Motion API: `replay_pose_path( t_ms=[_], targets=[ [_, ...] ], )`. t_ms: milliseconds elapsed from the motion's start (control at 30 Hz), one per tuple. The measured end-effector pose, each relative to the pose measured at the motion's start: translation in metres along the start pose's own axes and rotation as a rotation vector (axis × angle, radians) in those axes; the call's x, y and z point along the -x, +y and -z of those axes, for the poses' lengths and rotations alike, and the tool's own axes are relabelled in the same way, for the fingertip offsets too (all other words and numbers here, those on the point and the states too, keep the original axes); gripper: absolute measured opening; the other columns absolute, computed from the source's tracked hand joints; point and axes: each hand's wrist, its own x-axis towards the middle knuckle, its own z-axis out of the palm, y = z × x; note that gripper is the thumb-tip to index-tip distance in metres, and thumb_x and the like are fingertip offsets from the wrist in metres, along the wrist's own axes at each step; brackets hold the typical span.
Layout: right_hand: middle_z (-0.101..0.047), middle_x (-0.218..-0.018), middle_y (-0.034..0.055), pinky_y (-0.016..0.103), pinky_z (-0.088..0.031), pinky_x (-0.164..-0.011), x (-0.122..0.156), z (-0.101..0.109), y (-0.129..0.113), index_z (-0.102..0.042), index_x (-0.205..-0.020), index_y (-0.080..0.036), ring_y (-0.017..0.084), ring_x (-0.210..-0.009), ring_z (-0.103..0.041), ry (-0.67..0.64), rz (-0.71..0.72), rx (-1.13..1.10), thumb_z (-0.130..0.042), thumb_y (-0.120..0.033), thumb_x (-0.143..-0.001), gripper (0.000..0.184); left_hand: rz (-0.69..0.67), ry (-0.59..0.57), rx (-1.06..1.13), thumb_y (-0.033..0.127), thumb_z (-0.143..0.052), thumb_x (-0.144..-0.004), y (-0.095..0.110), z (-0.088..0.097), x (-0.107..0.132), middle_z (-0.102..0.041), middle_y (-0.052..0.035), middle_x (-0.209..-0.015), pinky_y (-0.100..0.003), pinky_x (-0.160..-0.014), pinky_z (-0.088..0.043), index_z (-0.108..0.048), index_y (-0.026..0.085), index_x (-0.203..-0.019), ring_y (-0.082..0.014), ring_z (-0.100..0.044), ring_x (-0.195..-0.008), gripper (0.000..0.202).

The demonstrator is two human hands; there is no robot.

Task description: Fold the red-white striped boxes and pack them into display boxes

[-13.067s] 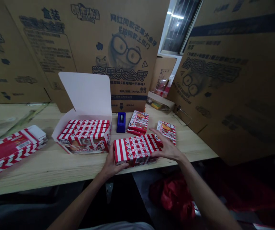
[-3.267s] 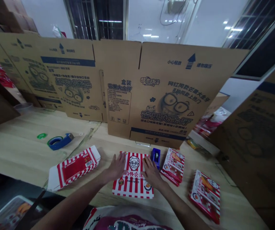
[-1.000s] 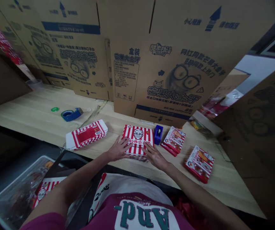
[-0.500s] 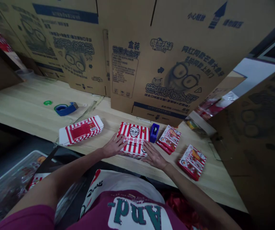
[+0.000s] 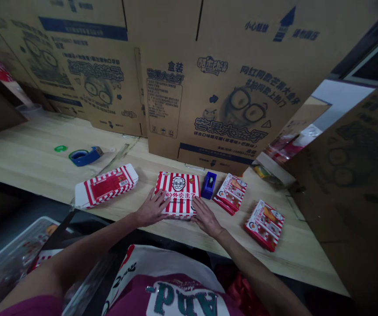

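A red-and-white striped carton [image 5: 178, 186] with a bespectacled cartoon face on its lid rests on the table in front of me. My left hand [image 5: 152, 208] grips its near left corner, fingers spread over the lid and thumb low along the front side. At the near right corner my right hand [image 5: 206, 217] is closed on the carton, fingers along its right edge. Both hands partly cover the lid's printing, and the carton looks closed. Just right of it lies a small dark-blue tape dispenser [image 5: 209, 184].
Folded striped cartons [image 5: 106, 186] lie at left, below a blue tape dispenser [image 5: 85, 156] and a green ring [image 5: 60, 149]. Two red-and-white snack packs [image 5: 231, 193] [image 5: 264, 224] lie at right. Tall cardboard boxes [image 5: 162, 118] line the back. A plastic bin [image 5: 39, 224] stands lower left.
The view has shifted slightly. Both hands stay on the striped carton at its near corners, with little change in their grip.
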Motion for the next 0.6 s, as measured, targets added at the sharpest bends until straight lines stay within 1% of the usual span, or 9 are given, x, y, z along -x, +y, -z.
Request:
replay_pose_path(
  t_ms=[67, 133, 200, 300, 400, 467, 533, 600],
  targets=[
    [-0.036, -0.148, 0.0192, 0.056, -0.038, -0.109, 0.001, -0.006, 0.0, -0.018, -0.15, -0.018, 0.029, -0.143, -0.025, 0.041, -0.001, -0.022, -0.055, -0.027, -0.091, 0.071, 0.018, -0.004, 0.005, 0.061, -0.045, -0.087, 0.011, 0.002, -0.009, -0.051, -0.0263, -0.132, -0.063, -0.11, -0.021, -0.055, 0.008, -0.127, -0.0416, -0.041, -0.129, 0.067],
    [-0.036, -0.148, 0.0187, 0.057, -0.038, -0.108, 0.003, -0.012, -0.001, -0.018, -0.15, -0.02, 0.03, -0.142, -0.026, 0.089, -0.022, -0.03, -0.055, -0.025, -0.09, 0.071, 0.048, 0.001, 0.029, 0.064, -0.042, -0.087, 0.026, 0.002, -0.021, -0.05, -0.0275, -0.133, -0.062, -0.11, -0.021, -0.057, 0.005, -0.121, -0.0424, -0.039, -0.13, 0.07],
    [-0.035, -0.148, 0.0186, 0.057, -0.038, -0.108, 0.005, -0.018, -0.004, -0.017, -0.15, -0.02, 0.03, -0.142, -0.026, 0.127, -0.054, -0.036, -0.055, -0.021, -0.088, 0.072, 0.064, 0.013, 0.065, 0.062, -0.04, -0.089, 0.042, -0.002, -0.037, -0.044, -0.0261, -0.139, -0.059, -0.109, -0.023, -0.053, 0.006, -0.127, -0.0417, -0.034, -0.134, 0.069],
    [-0.031, -0.15, 0.019, 0.055, -0.037, -0.11, 0.007, -0.028, -0.008, -0.009, -0.151, -0.018, 0.03, -0.142, -0.025, 0.186, -0.128, -0.065, -0.056, -0.018, -0.085, 0.08, 0.057, 0.027, 0.123, 0.057, -0.038, -0.092, 0.059, -0.01, -0.062, -0.036, -0.0206, -0.148, -0.059, -0.109, -0.023, -0.037, 0.013, -0.142, -0.0392, -0.026, -0.139, 0.066],
    [-0.025, -0.152, 0.0192, 0.052, -0.035, -0.112, 0.012, -0.037, -0.011, -0.002, -0.151, -0.016, 0.03, -0.142, -0.025, 0.266, -0.238, -0.081, -0.057, -0.019, -0.083, 0.087, -0.034, -0.004, 0.185, 0.055, -0.037, -0.093, 0.062, -0.016, -0.08, -0.031, -0.0166, -0.152, -0.059, -0.11, -0.019, -0.029, 0.017, -0.146, -0.0365, -0.022, -0.142, 0.066],
    [-0.021, -0.153, 0.0194, 0.051, -0.033, -0.113, 0.015, -0.043, -0.011, -0.002, -0.15, -0.016, 0.031, -0.143, -0.023, 0.331, -0.281, -0.077, -0.059, -0.023, -0.083, 0.088, -0.109, -0.034, 0.224, 0.052, -0.036, -0.094, 0.06, -0.017, -0.086, -0.032, -0.0157, -0.152, -0.059, -0.111, -0.016, -0.027, 0.018, -0.147, -0.0339, -0.022, -0.142, 0.063],
    [-0.018, -0.154, 0.0192, 0.053, -0.032, -0.113, 0.017, -0.047, -0.011, -0.005, -0.15, -0.016, 0.033, -0.143, -0.022, 0.392, -0.296, -0.074, -0.06, -0.027, -0.082, 0.088, -0.167, -0.035, 0.246, 0.043, -0.036, -0.096, 0.058, -0.015, -0.087, -0.033, -0.0144, -0.152, -0.058, -0.112, -0.015, -0.027, 0.02, -0.147, -0.0318, -0.022, -0.143, 0.057],
    [-0.017, -0.154, 0.0188, 0.055, -0.032, -0.112, 0.019, -0.05, -0.009, -0.008, -0.15, -0.016, 0.034, -0.143, -0.022, 0.425, -0.304, -0.075, -0.062, -0.028, -0.081, 0.088, -0.215, -0.019, 0.249, 0.032, -0.038, -0.096, 0.056, -0.012, -0.086, -0.033, -0.0114, -0.153, -0.059, -0.112, -0.014, -0.03, 0.025, -0.145, -0.0312, -0.023, -0.142, 0.05]
  ],
)
